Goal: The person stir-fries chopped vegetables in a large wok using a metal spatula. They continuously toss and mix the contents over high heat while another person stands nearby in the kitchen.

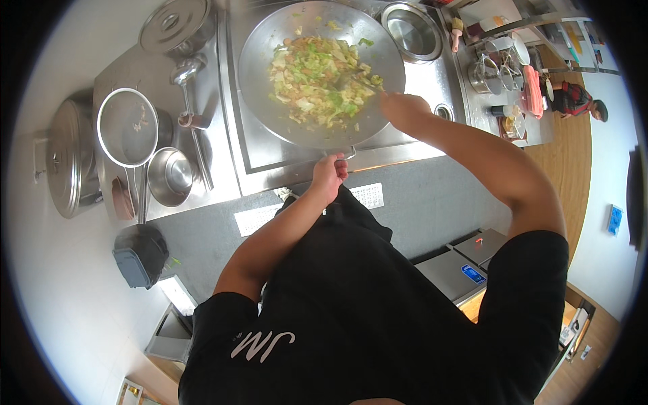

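Note:
A large metal wok (pixel 258 96) sits on the stainless steel stove top in front of me. Chopped cabbage (pixel 314 81), pale green mixed with browner bits, lies heaped in its middle, with a few scraps up the sides. My left hand (pixel 330 174) grips the wire loop handle (pixel 349 153) on the wok's near side. In my right hand (pixel 407 114), at the wok's right rim, is the handle of a metal cooking utensil (pixel 367 85). Its head is partly buried in the cabbage, so I cannot tell its exact shape.
Left of the wok stand a strainer (pixel 127 126), a steel saucepan (pixel 171 177), a ladle (pixel 190 98) and a lidded pot (pixel 174 25). A steel basin (pixel 411 33) is at the back right. Glass jars (pixel 484 75) and a pink cloth (pixel 533 91) line the right counter. Another person (pixel 577 98) stands beyond it.

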Motion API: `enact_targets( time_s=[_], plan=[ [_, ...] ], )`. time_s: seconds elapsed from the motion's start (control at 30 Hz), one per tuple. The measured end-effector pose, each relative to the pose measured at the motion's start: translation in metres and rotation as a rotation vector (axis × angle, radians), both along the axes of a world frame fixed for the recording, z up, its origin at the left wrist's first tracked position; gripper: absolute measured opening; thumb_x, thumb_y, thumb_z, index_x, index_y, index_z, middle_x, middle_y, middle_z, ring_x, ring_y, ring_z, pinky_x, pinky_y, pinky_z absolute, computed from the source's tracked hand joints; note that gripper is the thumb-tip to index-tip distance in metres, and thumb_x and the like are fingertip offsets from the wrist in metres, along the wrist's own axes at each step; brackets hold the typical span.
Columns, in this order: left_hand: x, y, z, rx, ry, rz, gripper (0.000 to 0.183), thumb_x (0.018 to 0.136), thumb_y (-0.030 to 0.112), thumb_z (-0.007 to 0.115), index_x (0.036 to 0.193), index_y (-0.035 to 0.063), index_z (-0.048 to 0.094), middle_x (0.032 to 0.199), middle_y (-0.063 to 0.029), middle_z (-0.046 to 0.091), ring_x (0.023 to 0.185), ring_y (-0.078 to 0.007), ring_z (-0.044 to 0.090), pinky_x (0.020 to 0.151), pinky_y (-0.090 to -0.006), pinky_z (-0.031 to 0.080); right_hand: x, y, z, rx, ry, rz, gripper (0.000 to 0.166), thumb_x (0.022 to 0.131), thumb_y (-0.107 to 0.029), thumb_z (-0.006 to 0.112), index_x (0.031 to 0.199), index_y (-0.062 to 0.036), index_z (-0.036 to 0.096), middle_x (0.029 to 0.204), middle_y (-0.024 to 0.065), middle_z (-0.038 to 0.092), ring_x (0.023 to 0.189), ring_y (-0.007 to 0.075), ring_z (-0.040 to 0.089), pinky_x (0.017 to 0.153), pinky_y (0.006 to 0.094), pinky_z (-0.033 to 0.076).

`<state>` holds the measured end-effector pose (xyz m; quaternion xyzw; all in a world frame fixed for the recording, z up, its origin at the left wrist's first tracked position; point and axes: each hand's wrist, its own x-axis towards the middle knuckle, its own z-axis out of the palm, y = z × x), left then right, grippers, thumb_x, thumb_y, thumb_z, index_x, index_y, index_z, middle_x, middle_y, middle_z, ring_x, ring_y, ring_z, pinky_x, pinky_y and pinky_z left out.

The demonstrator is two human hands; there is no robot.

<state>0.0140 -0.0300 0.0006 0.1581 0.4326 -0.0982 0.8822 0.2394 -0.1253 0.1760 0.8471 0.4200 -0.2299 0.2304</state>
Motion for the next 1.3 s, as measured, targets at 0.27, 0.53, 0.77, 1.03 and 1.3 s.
enact_targets(
  time_s=[0.27, 0.53, 0.77, 1.03, 1.3],
  plan=[
    [-0.007, 0.002, 0.009, 0.021, -0.001, -0.025, 0.020, 0.096, 0.018, 0.054, 0.108, 0.0030, 0.060, 0.080, -0.0076, 0.063, 0.065, -0.0149, 0.056, 0.066, -0.0323, 0.049, 0.010, 0.002, -0.031, 0.041, -0.032, 0.040, 0.027, 0.094, -0.008, 0.052, 0.118, -0.0006, 0.061, 0.098, 0.0133, 0.072, 0.091, 0.0305, 0.072, 0.067, 0.0419, 0.059],
    [-0.004, 0.002, 0.003, 0.008, -0.020, -0.006, 0.021, 0.095, 0.016, 0.056, 0.108, 0.0014, 0.060, 0.081, -0.0102, 0.063, 0.067, -0.0168, 0.056, 0.066, -0.0325, 0.049, 0.000, 0.007, -0.055, 0.319, 0.039, -0.252, 0.028, 0.100, -0.016, 0.041, 0.114, -0.0026, 0.062, 0.101, 0.0166, 0.071, 0.092, 0.0364, 0.070, 0.075, 0.0486, 0.057],
    [0.001, -0.006, -0.008, -0.089, -0.051, 0.020, 0.015, 0.093, 0.012, 0.057, 0.103, 0.0010, 0.059, 0.084, -0.0105, 0.062, 0.071, -0.0180, 0.057, 0.070, -0.0321, 0.049, -0.036, -0.062, 0.020, 0.385, -0.021, -0.345, 0.034, 0.099, -0.017, 0.045, 0.130, -0.0086, 0.059, 0.096, 0.0215, 0.070, 0.089, 0.0391, 0.069, 0.075, 0.0498, 0.054],
    [0.007, -0.007, -0.006, -0.050, -0.049, 0.016, 0.012, 0.095, 0.013, 0.058, 0.100, 0.0026, 0.061, 0.083, -0.0096, 0.063, 0.070, -0.0179, 0.058, 0.069, -0.0321, 0.050, -0.019, -0.081, -0.040, 0.949, -0.172, -0.582, 0.038, 0.096, -0.010, 0.046, 0.131, -0.0061, 0.060, 0.100, 0.0268, 0.069, 0.092, 0.0433, 0.068, 0.082, 0.0472, 0.054],
    [0.002, -0.009, -0.005, -0.079, -0.081, 0.020, 0.017, 0.095, 0.014, 0.059, 0.105, 0.0000, 0.061, 0.090, -0.0119, 0.062, 0.076, -0.0173, 0.057, 0.073, -0.0323, 0.049, -0.006, 0.036, -0.109, 0.926, 0.827, -1.388, 0.034, 0.100, -0.020, 0.044, 0.127, -0.0121, 0.064, 0.063, 0.0036, 0.053, 0.046, 0.0155, 0.046, 0.044, 0.0355, 0.038]
  ],
)
